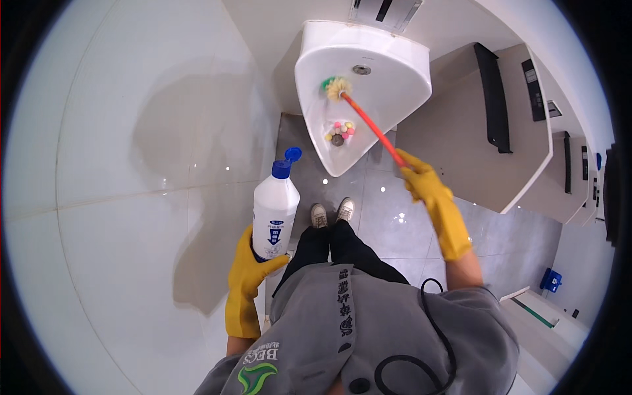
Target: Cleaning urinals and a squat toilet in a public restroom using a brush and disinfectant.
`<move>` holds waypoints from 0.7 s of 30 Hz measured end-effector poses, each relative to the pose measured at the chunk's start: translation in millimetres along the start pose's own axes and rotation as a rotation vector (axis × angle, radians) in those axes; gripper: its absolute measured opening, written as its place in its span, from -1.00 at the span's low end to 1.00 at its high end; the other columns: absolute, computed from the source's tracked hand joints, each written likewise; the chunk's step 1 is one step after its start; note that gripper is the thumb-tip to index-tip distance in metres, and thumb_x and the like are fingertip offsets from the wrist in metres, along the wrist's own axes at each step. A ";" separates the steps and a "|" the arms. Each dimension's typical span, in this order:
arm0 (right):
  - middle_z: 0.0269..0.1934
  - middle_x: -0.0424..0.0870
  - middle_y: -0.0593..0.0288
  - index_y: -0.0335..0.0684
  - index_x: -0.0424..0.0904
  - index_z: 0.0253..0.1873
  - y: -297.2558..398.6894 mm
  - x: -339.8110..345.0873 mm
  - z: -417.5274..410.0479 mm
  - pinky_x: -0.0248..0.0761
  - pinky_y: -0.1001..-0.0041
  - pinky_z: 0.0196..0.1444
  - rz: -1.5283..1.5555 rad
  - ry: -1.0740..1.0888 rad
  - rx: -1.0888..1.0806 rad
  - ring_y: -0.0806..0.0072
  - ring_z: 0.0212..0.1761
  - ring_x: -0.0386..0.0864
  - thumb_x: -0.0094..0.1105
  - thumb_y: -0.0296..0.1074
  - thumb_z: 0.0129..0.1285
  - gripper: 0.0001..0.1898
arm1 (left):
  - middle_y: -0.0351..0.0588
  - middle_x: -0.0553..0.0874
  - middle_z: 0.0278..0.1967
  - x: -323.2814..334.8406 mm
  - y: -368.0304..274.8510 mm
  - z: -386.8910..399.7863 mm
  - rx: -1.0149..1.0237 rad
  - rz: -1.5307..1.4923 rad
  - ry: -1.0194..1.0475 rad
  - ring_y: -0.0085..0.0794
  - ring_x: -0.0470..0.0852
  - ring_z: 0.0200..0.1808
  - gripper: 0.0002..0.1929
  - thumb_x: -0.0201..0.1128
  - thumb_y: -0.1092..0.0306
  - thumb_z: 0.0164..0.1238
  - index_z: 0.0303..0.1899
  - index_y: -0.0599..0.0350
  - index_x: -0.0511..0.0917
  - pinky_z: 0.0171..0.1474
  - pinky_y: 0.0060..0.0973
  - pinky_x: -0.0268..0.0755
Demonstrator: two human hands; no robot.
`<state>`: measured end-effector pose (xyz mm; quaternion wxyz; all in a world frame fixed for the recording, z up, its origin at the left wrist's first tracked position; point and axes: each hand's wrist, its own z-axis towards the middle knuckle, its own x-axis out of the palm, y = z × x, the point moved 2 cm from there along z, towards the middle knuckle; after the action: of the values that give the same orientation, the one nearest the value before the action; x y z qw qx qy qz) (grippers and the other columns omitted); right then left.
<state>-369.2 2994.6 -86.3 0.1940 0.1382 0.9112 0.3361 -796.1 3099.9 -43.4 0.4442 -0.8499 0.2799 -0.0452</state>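
In a yellow rubber glove, my right hand (425, 181) grips the orange handle (371, 126) of a toilet brush. The brush's cream and green bristle head (336, 88) is against the inner back wall of a white urinal (395, 94), left of its round metal water outlet (362, 69). My left hand (254, 269), gloved the same way, holds a white cleaner bottle (276, 212) upright near its base. The bottle's blue cap (282, 169) is flipped up. Pink, yellow and white deodorizer balls (344, 129) lie around the dark drain (337, 140) in the urinal's bowl.
A white tiled wall (123, 148) rises close on my left. To the right, a pale partition panel (484, 123) carries a black strip (493, 96), with more panels beyond it. Above the urinal is a metal flush plate (385, 12). A blue object (551, 280) stands at the far right.
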 end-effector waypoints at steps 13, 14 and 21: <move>0.06 0.77 -0.12 0.30 0.23 0.63 -195.2 99.5 155.6 0.55 0.01 0.14 -0.927 0.065 0.118 -0.07 0.09 0.74 -0.13 -0.29 0.56 -0.41 | 0.15 0.63 0.26 -5.4 42.6 5.8 -0.186 0.072 0.008 -0.11 0.65 0.28 0.08 0.75 0.41 -0.23 0.47 0.28 0.35 0.32 -0.20 0.51; 0.06 0.77 -0.12 0.30 0.23 0.63 -189.2 88.6 150.1 0.55 0.01 0.14 -0.934 0.072 0.118 -0.07 0.09 0.74 -0.13 -0.29 0.56 -0.41 | 0.16 0.62 0.27 -5.8 43.2 6.6 -0.175 0.047 -0.003 -0.11 0.64 0.28 0.08 0.75 0.41 -0.23 0.48 0.28 0.35 0.32 -0.20 0.51; 0.04 0.77 -0.13 0.34 0.37 0.56 -111.1 110.8 209.1 0.57 0.03 0.08 -0.566 -0.099 0.140 -0.01 0.05 0.76 -0.13 -0.20 0.57 -0.48 | 0.16 0.62 0.26 0.7 36.6 10.0 -0.171 0.051 -0.038 -0.10 0.64 0.27 0.07 0.74 0.40 -0.19 0.49 0.28 0.34 0.34 -0.21 0.49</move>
<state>-387.6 3072.0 -335.3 0.3141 -0.0923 0.9239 0.1980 -808.3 3090.4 -78.1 0.3761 -0.8780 0.2960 0.0065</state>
